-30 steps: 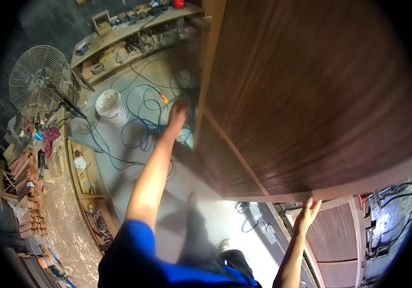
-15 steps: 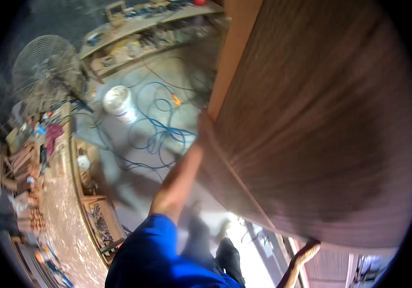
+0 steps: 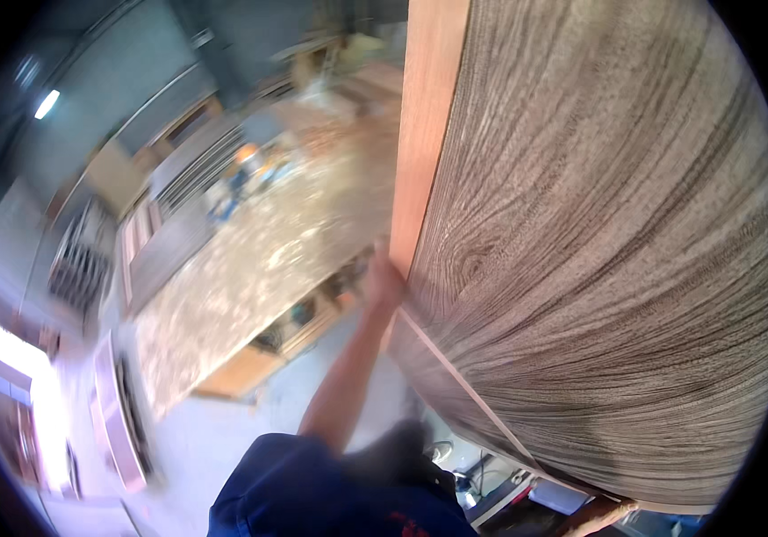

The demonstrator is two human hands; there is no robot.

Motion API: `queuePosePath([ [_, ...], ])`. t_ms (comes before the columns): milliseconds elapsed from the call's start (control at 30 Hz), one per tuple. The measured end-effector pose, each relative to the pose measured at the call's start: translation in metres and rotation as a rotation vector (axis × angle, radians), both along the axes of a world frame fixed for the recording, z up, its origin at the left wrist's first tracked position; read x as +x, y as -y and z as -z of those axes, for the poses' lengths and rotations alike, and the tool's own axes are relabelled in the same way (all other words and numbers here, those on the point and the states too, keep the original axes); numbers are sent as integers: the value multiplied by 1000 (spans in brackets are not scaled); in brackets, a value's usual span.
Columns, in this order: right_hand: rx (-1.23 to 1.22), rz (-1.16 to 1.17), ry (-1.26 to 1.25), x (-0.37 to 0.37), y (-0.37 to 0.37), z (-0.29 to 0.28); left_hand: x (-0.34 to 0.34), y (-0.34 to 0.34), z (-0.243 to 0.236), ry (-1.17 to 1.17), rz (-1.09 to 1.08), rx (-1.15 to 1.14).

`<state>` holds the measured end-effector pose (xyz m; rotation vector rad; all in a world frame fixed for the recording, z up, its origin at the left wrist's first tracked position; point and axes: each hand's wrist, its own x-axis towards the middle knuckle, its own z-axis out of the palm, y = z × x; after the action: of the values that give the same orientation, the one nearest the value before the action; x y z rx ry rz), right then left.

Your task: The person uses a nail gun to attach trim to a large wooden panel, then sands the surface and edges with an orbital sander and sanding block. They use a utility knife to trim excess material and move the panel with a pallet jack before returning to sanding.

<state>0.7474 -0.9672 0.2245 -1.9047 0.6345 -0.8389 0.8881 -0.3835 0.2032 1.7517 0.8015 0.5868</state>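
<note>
One wood-grained panel [image 3: 599, 251] was counted at right, two hands [image 3: 386, 281] at centre and lower right, one workbench [image 3: 223, 295] centre-left.

Workbench [image 3: 214, 313]: runs diagonally from the left of centre to the upper middle; pale, mottled top. Its underside holds a shelf [image 3: 287, 347] with assorted items, too blurred to identify. On the top, at upper left of centre, an orange object [image 3: 246, 154] with blue items [image 3: 234, 190] near it; kinds not determinable. Boards [image 3: 198, 163] are stacked beyond the bench, upper left. Wall [image 3: 147, 94]: grey, upper left. Lamp [image 3: 46, 104]: lit, tubular, far upper left. Dark slatted stack [image 3: 84, 259]: left of frame. Opening [image 3: 8, 349]: strongly bright, left edge. Floor [image 3: 214, 447]: pale grey, lower left.
</note>
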Motion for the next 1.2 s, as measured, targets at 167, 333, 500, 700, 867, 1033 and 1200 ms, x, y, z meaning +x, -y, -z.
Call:
queuePosePath([
  [167,701,-558,161,105,-35,-28,-217,-25,-3,107,-522,188],
  [333,1304,-893,-123,147,-112,0,-324,26,-127,-75,-944,261],
  [500,1561,-877,-280,94,-216,-29,-391,-23,-228,-183,-948,557],
  [700,1581,-1382,-480,105,-250,134,-322,-75,-257,-501,-756,632],
  [867,1808,-1425,-679,80,-348,164,-293,-185,-239,-580,-633,894],
  [1033,1776,-1119,-1047,58,-441,142,-352,-321,-138,-1047,-603,501],
  [1200,1463,-1035,-1115,45,-511,202,-353,-454,-41,-1110,-480,307],
])
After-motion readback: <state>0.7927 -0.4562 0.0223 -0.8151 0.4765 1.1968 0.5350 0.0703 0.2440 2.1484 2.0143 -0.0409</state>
